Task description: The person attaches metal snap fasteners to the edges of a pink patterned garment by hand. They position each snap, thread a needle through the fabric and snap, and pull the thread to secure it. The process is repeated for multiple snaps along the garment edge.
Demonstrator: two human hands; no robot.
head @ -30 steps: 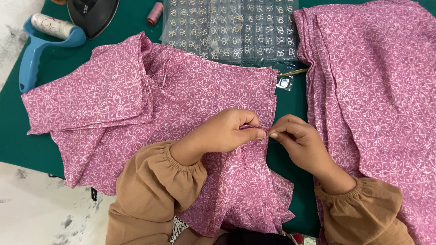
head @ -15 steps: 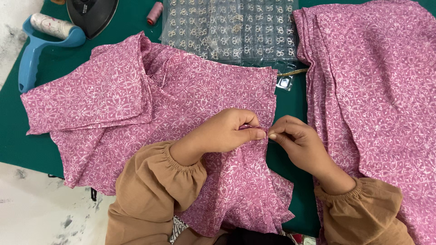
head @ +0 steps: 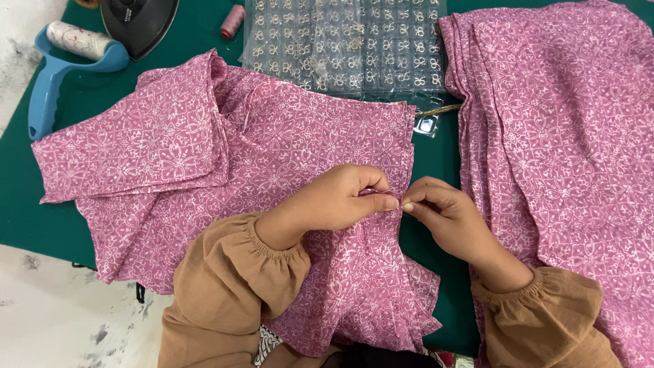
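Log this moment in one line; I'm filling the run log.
left hand: pinching pink garment edge | right hand: pinching same edge | green mat

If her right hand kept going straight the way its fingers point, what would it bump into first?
The right hand points left, so it would meet the left hand's fingertips almost at once, at the pink garment's edge that both pinch. They may already touch; depth is unclear.

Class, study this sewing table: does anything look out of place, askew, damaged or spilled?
Nothing stands out. Both hands, left and right, pinch the edge of the pink garment, which lies rumpled but whole. The iron, lint roller, thread spool and button sheet sit along the mat's far edge.
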